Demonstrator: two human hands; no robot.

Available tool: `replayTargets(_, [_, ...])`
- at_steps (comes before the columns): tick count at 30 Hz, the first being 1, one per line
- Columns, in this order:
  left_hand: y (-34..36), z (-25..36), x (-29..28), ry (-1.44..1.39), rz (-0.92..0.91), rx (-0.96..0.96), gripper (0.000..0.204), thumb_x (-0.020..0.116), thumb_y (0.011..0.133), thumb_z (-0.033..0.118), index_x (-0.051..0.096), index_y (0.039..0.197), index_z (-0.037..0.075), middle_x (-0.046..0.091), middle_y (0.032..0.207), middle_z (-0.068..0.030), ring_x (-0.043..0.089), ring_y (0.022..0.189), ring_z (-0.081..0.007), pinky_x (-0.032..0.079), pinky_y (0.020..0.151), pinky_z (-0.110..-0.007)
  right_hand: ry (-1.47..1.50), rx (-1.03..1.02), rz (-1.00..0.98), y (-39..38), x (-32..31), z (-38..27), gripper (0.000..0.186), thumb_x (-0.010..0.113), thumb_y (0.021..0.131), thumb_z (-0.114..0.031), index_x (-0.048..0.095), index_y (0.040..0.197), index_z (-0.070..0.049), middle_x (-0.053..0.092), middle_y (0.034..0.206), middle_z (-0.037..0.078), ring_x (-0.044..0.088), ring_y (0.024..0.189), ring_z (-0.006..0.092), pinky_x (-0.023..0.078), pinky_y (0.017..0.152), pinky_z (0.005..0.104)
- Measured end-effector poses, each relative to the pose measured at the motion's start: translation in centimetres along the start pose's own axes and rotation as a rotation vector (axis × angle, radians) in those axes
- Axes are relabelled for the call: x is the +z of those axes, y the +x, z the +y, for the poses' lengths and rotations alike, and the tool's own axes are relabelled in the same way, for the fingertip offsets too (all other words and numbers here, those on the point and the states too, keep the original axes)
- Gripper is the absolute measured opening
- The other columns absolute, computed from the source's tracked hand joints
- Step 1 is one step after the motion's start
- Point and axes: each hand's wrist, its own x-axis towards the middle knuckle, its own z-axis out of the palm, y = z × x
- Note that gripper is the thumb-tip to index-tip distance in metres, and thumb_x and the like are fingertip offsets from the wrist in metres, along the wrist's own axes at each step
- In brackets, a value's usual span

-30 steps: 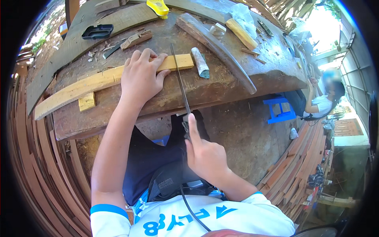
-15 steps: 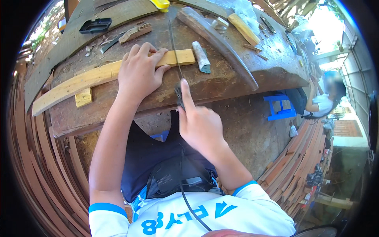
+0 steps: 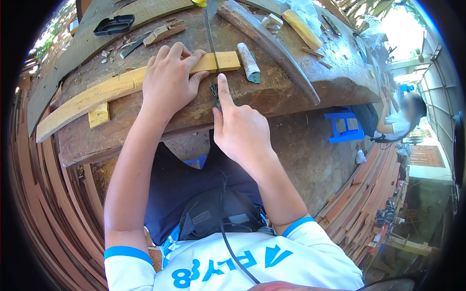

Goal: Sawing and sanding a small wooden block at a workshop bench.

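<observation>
Pale, smooth-planed wood in the strip [image 3: 121, 89]; same pale wood in the small block [image 3: 98, 115]. Dark, rough, weathered wood across the surface [image 3: 272, 92], scarred and dusty. Thin grey metal, matt, in the saw blade [image 3: 211, 39]. Matt black plastic in the tray [image 3: 114, 24]. Rough grey paper in the roll [image 3: 249, 62]. Glossy blue plastic in the stool [image 3: 345, 127].

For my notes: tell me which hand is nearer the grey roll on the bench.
Right. The right hand grips the saw handle just below-left of the grey roll; the left hand presses the wood strip farther left.
</observation>
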Motion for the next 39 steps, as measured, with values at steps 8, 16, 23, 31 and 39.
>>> replayTargets(8, [-0.3, 0.1, 0.3, 0.0, 0.031, 0.001, 0.04, 0.077, 0.085, 0.035, 0.076, 0.121, 0.018, 0.062, 0.105, -0.0018, 0.058, 0.105, -0.0233, 0.049, 0.093, -0.039, 0.009, -0.029, -0.029, -8.3, 0.2, 0.7, 0.073, 0.059, 0.099, -0.021, 0.026, 0.162, -0.003, 0.065, 0.06, 0.017, 0.066, 0.053, 0.0362, 0.054, 0.053, 0.0478])
replayTargets(16, [-0.3, -0.4, 0.0, 0.0, 0.025, -0.017, 0.038, 0.077, 0.085, 0.032, 0.076, 0.12, 0.017, 0.063, 0.104, -0.004, 0.059, 0.105, -0.0255, 0.049, 0.092, -0.042, -0.055, -0.005, 0.014, -0.6, 0.5, -0.2, 0.07, 0.058, 0.099, -0.025, 0.031, 0.159, -0.002, 0.067, 0.066, 0.024, 0.069, 0.061, 0.043, 0.057, 0.062, 0.0537])
replayTargets(23, [0.1, 0.4, 0.5, 0.002, 0.04, -0.013, 0.041, 0.075, 0.086, 0.036, 0.074, 0.121, 0.016, 0.063, 0.104, -0.0053, 0.06, 0.107, -0.0264, 0.049, 0.092, -0.043, -0.054, -0.043, 0.111, -2.8, 1.1, 0.7, 0.071, 0.059, 0.099, -0.023, 0.028, 0.161, -0.007, 0.068, 0.067, 0.02, 0.069, 0.06, 0.0405, 0.055, 0.058, 0.0513])
replayTargets(31, [-0.8, 0.5, -0.7, 0.109, 0.046, 0.002, 0.047, 0.076, 0.085, 0.048, 0.075, 0.117, 0.013, 0.063, 0.104, -0.0026, 0.06, 0.104, -0.0235, 0.048, 0.09, -0.04, 0.346, -0.11, 0.106, -10.5, -1.0, 3.3, 0.069, 0.064, 0.097, -0.013, 0.035, 0.159, -0.002, 0.069, 0.07, 0.015, 0.066, 0.053, 0.0319, 0.05, 0.051, 0.0396])
replayTargets(39, [-0.4, -0.3, -0.4, 0.169, 0.062, -0.03, 0.048, 0.073, 0.088, 0.046, 0.072, 0.117, 0.007, 0.065, 0.113, -0.0067, 0.061, 0.11, -0.0274, 0.047, 0.092, -0.044, 0.332, -0.2, 0.338, -7.9, 2.0, 3.0, 0.065, 0.064, 0.097, -0.014, 0.039, 0.155, 0.004, 0.066, 0.067, 0.014, 0.065, 0.052, 0.0306, 0.048, 0.049, 0.0386])
